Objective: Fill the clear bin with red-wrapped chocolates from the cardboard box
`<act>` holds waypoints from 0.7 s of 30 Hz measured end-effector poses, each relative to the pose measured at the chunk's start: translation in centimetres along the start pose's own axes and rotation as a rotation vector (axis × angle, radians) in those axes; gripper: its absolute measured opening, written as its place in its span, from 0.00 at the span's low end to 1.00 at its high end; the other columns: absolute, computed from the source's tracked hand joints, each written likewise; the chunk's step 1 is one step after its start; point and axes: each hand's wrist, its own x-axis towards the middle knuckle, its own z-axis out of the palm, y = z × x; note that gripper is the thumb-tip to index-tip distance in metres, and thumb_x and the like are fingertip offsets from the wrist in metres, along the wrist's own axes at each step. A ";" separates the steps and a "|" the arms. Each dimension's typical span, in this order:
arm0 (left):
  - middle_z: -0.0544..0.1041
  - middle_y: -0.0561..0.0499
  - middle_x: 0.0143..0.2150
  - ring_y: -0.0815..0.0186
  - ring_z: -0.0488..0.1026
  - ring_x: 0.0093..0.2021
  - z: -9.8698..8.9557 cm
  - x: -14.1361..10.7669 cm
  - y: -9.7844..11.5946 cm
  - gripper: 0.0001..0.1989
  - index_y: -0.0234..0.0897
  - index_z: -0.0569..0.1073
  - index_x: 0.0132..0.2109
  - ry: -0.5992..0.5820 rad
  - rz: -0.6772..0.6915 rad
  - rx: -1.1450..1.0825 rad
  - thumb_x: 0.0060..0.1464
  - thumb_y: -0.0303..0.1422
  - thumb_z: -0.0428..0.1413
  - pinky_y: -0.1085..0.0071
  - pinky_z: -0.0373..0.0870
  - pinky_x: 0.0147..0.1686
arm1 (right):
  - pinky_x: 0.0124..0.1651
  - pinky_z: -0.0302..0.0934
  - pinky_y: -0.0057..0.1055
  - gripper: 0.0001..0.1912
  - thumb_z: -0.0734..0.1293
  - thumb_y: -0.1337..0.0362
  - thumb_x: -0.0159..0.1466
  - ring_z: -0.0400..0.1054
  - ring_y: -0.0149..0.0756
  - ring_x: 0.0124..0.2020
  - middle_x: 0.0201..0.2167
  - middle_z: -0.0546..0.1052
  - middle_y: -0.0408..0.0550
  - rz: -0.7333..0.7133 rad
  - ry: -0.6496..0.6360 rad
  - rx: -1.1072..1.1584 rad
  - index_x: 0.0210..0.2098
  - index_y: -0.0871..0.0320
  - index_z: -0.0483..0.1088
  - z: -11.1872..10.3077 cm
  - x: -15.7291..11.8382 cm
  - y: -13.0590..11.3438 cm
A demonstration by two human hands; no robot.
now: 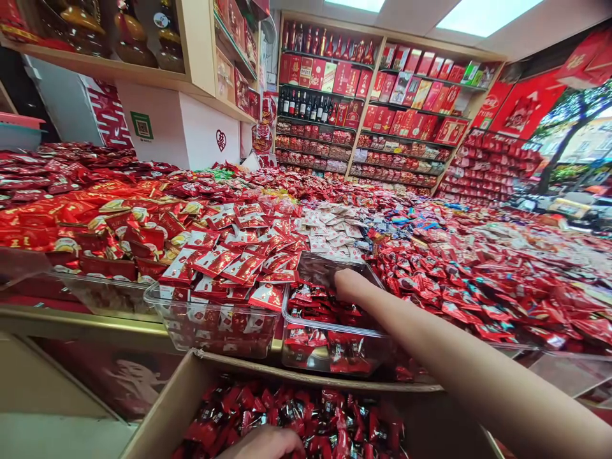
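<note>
My right hand (352, 285) reaches into a clear plastic bin (329, 326) partly filled with red and dark wrapped candies (306, 312); its fingers are hidden behind the wrist. Below, an open cardboard box (162, 401) holds many small red and black wrapped candies (335, 408). My left hand (270, 442) is at the bottom edge of the view, low in that box among the candies, with its fingertips out of sight. Left of the bin stands another clear bin (215, 325) heaped with flat red and white packets (239, 264).
Heaps of wrapped sweets (454, 287) cover the display around the bins. A gold-edged counter front (95, 322) runs along the left. A wooden cabinet (201, 64) juts out at upper left. Shelves of bottles and red boxes (335, 76) line the back.
</note>
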 end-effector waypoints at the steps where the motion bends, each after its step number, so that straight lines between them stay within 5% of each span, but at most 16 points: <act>1: 0.74 0.55 0.35 0.68 0.70 0.34 0.0 0.0 0.0 0.15 0.44 0.68 0.42 0.004 0.008 0.014 0.45 0.40 0.50 0.80 0.62 0.31 | 0.38 0.60 0.30 0.13 0.60 0.72 0.49 0.67 0.41 0.37 0.34 0.73 0.58 -0.011 -0.013 -0.008 0.34 0.64 0.71 0.2 0.1 0.1; 8: 0.74 0.55 0.34 0.68 0.69 0.32 -0.4 -0.3 0.2 0.14 0.43 0.68 0.41 0.005 0.003 0.053 0.44 0.36 0.51 0.79 0.61 0.29 | 0.35 0.61 0.30 0.15 0.59 0.71 0.50 0.66 0.42 0.38 0.37 0.72 0.59 -0.013 -0.062 -0.043 0.38 0.65 0.69 -0.4 -0.5 -0.2; 16: 0.73 0.54 0.33 0.68 0.68 0.32 -0.2 -0.5 0.2 0.16 0.43 0.68 0.42 0.004 -0.050 0.051 0.44 0.40 0.51 0.78 0.60 0.30 | 0.38 0.60 0.28 0.34 0.71 0.59 0.31 0.64 0.43 0.40 0.38 0.71 0.56 -0.127 -0.187 -0.060 0.38 0.66 0.68 0.4 -0.3 -0.8; 21: 0.73 0.55 0.32 0.67 0.69 0.32 -0.1 -0.3 -0.1 0.17 0.43 0.68 0.41 -0.028 -0.039 0.042 0.43 0.42 0.52 0.79 0.61 0.28 | 0.36 0.60 0.28 0.24 0.71 0.63 0.34 0.67 0.42 0.35 0.33 0.73 0.55 -0.112 -0.201 -0.048 0.31 0.67 0.71 0.4 -0.2 -0.5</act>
